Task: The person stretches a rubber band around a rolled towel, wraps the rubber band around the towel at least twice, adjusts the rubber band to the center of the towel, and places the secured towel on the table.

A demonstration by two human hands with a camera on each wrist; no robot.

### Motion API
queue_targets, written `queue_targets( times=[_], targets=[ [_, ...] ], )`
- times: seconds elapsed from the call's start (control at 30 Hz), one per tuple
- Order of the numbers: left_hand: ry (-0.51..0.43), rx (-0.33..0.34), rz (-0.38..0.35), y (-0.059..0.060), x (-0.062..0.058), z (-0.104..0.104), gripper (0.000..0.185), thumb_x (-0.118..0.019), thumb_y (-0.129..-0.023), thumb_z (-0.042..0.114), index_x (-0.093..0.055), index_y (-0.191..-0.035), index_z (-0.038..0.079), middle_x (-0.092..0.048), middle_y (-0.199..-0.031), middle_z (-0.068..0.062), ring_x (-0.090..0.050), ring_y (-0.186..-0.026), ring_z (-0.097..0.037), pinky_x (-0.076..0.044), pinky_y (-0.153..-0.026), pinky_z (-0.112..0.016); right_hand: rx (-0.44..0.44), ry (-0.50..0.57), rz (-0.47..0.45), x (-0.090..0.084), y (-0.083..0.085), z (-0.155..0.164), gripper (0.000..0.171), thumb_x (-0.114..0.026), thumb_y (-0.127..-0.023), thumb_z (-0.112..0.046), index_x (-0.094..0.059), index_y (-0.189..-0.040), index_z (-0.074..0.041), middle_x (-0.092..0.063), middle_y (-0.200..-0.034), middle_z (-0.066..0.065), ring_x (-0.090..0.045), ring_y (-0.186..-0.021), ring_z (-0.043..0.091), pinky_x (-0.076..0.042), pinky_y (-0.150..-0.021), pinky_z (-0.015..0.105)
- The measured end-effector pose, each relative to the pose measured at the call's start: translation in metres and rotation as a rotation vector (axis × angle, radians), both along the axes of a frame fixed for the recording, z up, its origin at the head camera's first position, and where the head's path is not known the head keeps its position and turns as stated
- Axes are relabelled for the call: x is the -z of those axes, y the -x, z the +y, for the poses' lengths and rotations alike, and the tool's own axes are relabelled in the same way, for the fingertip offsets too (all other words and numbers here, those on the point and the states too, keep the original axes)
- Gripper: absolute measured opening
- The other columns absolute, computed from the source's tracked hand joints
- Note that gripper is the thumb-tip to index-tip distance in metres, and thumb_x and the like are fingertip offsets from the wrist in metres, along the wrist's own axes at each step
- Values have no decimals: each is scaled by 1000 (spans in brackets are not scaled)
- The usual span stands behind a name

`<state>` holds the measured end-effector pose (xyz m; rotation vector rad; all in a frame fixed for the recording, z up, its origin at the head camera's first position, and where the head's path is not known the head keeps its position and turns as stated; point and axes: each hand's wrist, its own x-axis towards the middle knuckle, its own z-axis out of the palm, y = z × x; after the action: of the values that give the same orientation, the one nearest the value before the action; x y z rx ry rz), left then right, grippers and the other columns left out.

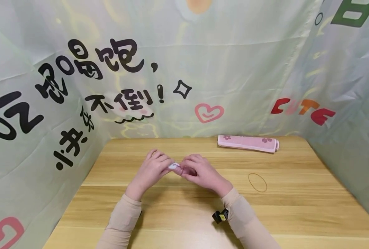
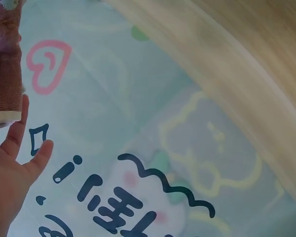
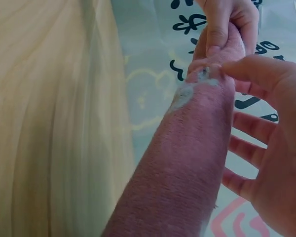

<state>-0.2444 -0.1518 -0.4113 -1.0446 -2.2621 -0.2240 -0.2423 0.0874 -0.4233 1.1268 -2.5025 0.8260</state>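
Both hands hold a rolled towel (image 1: 174,166) above the middle of the table. It is dusky pink with pale blue patches, and the hands hide much of it in the head view. My left hand (image 1: 154,168) grips one part; in the right wrist view its thumb and fingers pinch the narrow upper portion of the roll (image 3: 182,148). My right hand (image 1: 201,172) holds it close by, with the thumb on the near side and the other fingers along the far side. A pale edge shows at the towel's end (image 2: 5,117) in the left wrist view.
A second rolled towel (image 1: 248,143), pink with flower prints and a white edge, lies at the back of the wooden table (image 1: 178,221). A thin rubber band (image 1: 257,182) lies right of the hands. Printed cloth (image 1: 250,69) hangs around the table's back and sides.
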Motion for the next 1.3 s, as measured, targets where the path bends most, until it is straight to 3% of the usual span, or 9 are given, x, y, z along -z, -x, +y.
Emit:
queue_targets(
  times=[0.17,0.43,0.77,1.13,1.3],
  targets=[
    [-5,24,54,-3,0,2,23,-79,-78,24,-72,-99,18,-72,-95,6,-61,-98,-20,-44,-102,-53,-18,-20,-49,-6,-6,0,25,-72,-86,-30,-67,-109,-21,-64,-126,6,-51,-125,26,-41,-103,55],
    [-5,52,58,-3,1,3,24,-78,-79,24,-72,-102,19,-73,-96,6,-60,-100,-19,-41,-105,-52,105,-147,-19,-9,-10,-4,18,-69,-87,-43,-62,-90,-26,-66,-123,-2,-50,-130,29,-42,-99,59],
    [-28,57,36,0,1,0,22,-77,-80,25,-72,-101,19,-73,-96,5,-61,-100,-20,-41,-105,-52,59,-175,-15,-11,-7,1,30,-66,-88,-47,-52,-73,-25,-67,-117,-7,-49,-131,30,-41,-101,55],
    [-45,30,-1,1,-4,-7,21,-76,-82,24,-72,-101,18,-74,-97,5,-61,-99,-21,-41,-104,-55,42,-179,-48,-13,-5,8,31,-64,-89,-49,-51,-73,-25,-68,-105,-10,-51,-128,32,-41,-100,57],
    [-50,2,-78,-1,-4,-7,22,-77,-81,26,-71,-101,18,-73,-97,4,-63,-101,-22,-41,-104,-56,27,-156,-26,-13,-5,8,20,-68,-88,-45,-63,-86,-25,-69,-114,-5,-53,-126,28,-42,-102,54]
  ],
)
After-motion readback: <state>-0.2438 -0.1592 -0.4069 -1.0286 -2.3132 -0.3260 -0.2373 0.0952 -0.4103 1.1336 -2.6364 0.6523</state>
